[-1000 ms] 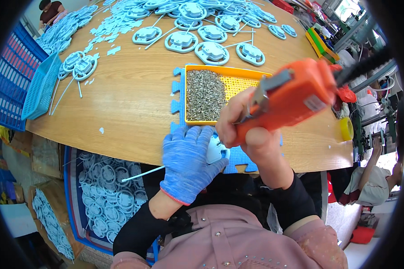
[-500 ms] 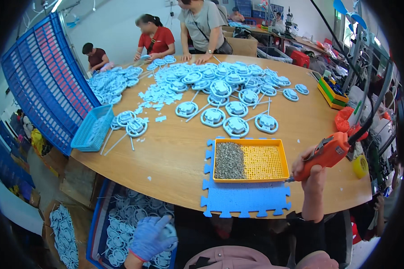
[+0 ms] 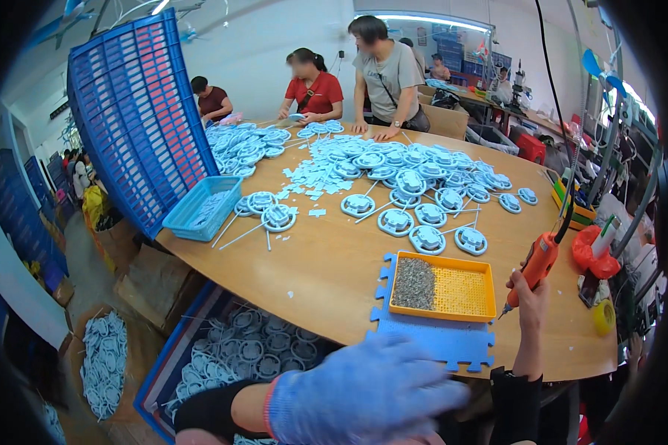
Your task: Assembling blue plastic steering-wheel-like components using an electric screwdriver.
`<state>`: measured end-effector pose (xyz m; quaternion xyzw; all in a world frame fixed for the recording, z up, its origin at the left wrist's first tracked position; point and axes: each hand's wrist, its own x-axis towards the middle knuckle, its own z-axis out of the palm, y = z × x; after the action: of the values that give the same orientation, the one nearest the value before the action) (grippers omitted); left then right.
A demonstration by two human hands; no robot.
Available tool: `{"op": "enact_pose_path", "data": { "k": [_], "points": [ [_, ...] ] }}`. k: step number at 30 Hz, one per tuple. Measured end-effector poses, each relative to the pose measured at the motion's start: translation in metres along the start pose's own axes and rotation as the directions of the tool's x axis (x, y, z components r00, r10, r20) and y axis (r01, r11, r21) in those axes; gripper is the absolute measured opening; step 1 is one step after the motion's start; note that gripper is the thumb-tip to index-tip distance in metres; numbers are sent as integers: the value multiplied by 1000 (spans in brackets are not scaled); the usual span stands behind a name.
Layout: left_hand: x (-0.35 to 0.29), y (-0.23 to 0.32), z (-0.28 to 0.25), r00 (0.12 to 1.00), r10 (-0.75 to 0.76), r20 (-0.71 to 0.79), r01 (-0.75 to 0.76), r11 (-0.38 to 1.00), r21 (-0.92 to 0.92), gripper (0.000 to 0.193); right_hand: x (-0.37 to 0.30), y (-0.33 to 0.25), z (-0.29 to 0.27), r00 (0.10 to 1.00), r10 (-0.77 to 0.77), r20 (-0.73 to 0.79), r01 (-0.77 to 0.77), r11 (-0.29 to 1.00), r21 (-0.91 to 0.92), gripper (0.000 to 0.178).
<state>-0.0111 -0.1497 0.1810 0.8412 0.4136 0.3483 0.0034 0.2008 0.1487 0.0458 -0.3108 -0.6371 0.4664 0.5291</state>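
Note:
My right hand (image 3: 529, 297) is wrapped round an orange electric screwdriver (image 3: 539, 261), its bit pointing down beside the yellow tray's right edge. The yellow tray (image 3: 493, 291) stands on a blue foam mat (image 3: 430, 335); small metal screws (image 3: 414, 283) fill its left part. Low in front of my body, my left hand (image 3: 356, 389) wears a blue glove and is blurred by motion. Its fingers look stretched out, and no object shows in them. Beyond the tray lie light-blue round plastic parts (image 3: 427, 239), some with rods sticking out.
A light-blue basket (image 3: 193, 230) and a tall blue crate (image 3: 137, 122) stand at the table's left. Below the edge, a blue-rimmed bin (image 3: 152, 371) holds many parts. Two people work across the table (image 3: 297, 259). A cable (image 3: 553, 104) runs up from the screwdriver.
My left hand has swung right and up from the bin to the front of my body. The screwdriver has turned more upright in my right hand. The whole view has shifted.

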Motion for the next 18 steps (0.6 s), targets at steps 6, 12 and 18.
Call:
{"op": "enact_pose_path", "data": {
  "k": [6, 12, 18],
  "points": [
    [44, 87, -42, 965, 88, 248, -83, 996, -28, 25, -2, -1, 26, 999, -8, 40, 9, 999, -32, 36],
    [8, 66, -38, 964, 51, 260, -41, 998, -44, 24, -1, -23, 23, 999, 9, -35, -14, 991, -130, 44],
    [-3, 51, -33, 962, 9, 272, 3, 999, -46, 24, 10, -13, 8, 999, -6, -43, 0, 988, -153, 43]
  ]
}}
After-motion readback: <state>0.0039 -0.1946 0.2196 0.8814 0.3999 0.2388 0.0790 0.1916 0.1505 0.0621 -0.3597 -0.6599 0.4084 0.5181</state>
